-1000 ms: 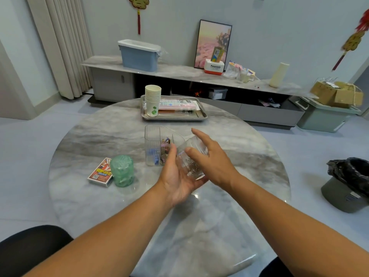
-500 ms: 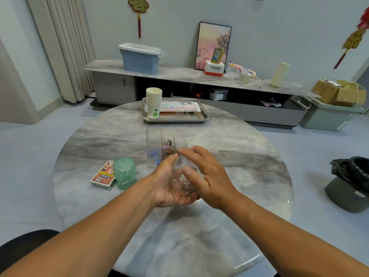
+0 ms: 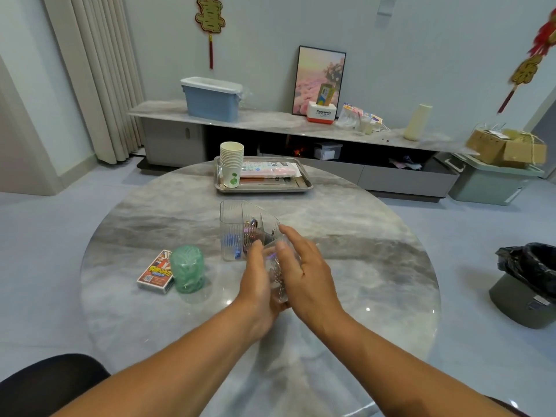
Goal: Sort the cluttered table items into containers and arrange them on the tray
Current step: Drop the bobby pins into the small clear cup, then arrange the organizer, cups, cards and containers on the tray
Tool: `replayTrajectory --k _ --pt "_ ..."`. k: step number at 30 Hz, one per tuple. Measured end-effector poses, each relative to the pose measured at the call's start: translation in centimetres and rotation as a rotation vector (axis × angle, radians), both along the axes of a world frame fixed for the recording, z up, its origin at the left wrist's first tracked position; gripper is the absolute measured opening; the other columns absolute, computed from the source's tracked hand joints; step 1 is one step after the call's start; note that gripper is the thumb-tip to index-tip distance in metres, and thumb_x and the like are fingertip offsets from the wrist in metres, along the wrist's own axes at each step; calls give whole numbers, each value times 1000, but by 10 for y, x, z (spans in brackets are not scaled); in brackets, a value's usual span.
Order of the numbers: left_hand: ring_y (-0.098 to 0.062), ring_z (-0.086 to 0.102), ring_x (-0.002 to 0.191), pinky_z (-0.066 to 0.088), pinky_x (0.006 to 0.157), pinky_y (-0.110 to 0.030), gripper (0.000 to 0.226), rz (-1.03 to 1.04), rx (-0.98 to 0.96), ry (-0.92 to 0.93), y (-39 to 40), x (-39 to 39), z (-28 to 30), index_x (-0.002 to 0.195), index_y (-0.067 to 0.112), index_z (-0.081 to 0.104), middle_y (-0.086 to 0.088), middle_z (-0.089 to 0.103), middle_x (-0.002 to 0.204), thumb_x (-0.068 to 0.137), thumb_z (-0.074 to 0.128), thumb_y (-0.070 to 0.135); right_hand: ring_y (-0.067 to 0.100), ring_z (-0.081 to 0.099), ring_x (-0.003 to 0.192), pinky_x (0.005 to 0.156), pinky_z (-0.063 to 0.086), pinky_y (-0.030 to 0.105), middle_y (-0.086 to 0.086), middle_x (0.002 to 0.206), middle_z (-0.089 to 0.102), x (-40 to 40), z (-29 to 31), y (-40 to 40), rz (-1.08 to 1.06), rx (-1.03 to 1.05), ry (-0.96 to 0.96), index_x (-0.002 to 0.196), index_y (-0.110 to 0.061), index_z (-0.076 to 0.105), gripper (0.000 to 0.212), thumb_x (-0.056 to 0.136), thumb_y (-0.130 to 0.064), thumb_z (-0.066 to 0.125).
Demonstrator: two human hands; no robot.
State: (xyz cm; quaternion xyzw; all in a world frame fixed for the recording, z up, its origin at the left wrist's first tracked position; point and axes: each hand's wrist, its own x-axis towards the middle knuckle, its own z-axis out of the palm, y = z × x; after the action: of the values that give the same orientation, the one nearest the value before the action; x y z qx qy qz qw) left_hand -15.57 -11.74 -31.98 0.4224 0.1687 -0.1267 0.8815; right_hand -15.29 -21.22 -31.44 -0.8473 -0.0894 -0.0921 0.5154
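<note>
Clear thin plastic, the small cup, tipped on its side between the two hands just above the marble table, mouth toward the ribbed clear organiser just beyond. Left hand cupped under and around the near side, thumb up along the wall, gripping. Right hand laid against the far side with fingers nearly straight, steadying rather than clasping.

Judged light and a little flexible: likely to buckle if squeezed hard, slick on the outside, and carrying what looks like a loose heap of small metal clips that would shift and spill on a sudden tilt. Best held low around the base and wall with a soft, even grip, rim left free for pouring into a compartment of the organiser.

Hard to make out: the cup's contents, blurred and seen only through plastic; the cup's base, hidden behind the left palm; which compartment sits under the rim. Colourful bits in the organiser, not identifiable.

Waiting to the left, well apart from the hands: a green translucent jar touching a card box. At the far edge, a steel tray already bearing stacked paper cups and a flat pink packet.
</note>
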Motion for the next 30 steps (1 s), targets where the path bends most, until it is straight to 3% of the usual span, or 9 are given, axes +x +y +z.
replayTrajectory --k 6,9,12,16,19,21,25,28,30 --pt "-19 76 87 57 59 -27 65 21 110 -104 -4 6 -1 110 22 72 -11 77 104 97 32 72 9 48 122 94 37 26 -3 146 44 18 17 -7 -3 -2 187 146 -50 43 64 87 -65 62" --pt "-8 73 98 58 78 -26 62 -16 272 -173 -3 18 8 117 25 68 2 77 111 99 29 70 13 49 128 93 43 28 -1 150 47 36 24 -18 -37 -29 173 147 -42 45 75 80 -63 71" --pt "-10 50 134 41 112 -34 53 17 538 -266 2 31 23 149 28 45 7 52 149 105 32 55 22 43 135 102 46 39 -2 152 39 51 17 -34 -140 -213 221 147 -44 42 81 74 -68 68" --pt "6 53 105 42 84 -21 42 131 755 -382 21 51 43 146 32 47 13 58 132 105 46 29 30 33 139 108 41 47 0 156 28 58 -12 -47 -153 -605 251 150 -42 36 84 76 -67 66" --pt "6 59 102 51 90 -25 39 149 892 -431 42 70 52 138 27 56 12 65 124 103 43 12 33 32 140 112 35 47 1 158 25 62 -28 -48 -91 -721 233 152 -41 33 86 77 -69 66" --pt "13 59 93 49 75 -10 41 129 993 -452 57 85 53 137 26 56 12 65 125 103 41 8 33 31 142 115 32 46 3 160 25 65 -33 -47 -35 -768 235 152 -42 31 88 77 -73 64" --pt "-15 60 118 46 87 -20 45 6 1130 -445 81 117 47 139 23 57 6 62 131 103 40 4 28 38 141 115 29 45 0 156 37 72 -33 -43 18 -901 217 150 -44 36 84 78 -86 39" --pt "-19 62 109 49 83 -23 45 -67 1201 -415 99 149 48 142 20 56 2 60 138 104 38 4 27 56 122 98 41 43 0 130 60 95 -14 -40 -59 -757 211 114 -41 64 55 88 -67 22" --pt "-17 55 121 42 91 -17 45 -122 1233 -395 110 172 49 143 17 55 -1 58 142 104 38 3 32 60 110 89 44 42 2 119 62 120 -1 -40 -75 -657 203 98 -37 65 44 94 -51 23"
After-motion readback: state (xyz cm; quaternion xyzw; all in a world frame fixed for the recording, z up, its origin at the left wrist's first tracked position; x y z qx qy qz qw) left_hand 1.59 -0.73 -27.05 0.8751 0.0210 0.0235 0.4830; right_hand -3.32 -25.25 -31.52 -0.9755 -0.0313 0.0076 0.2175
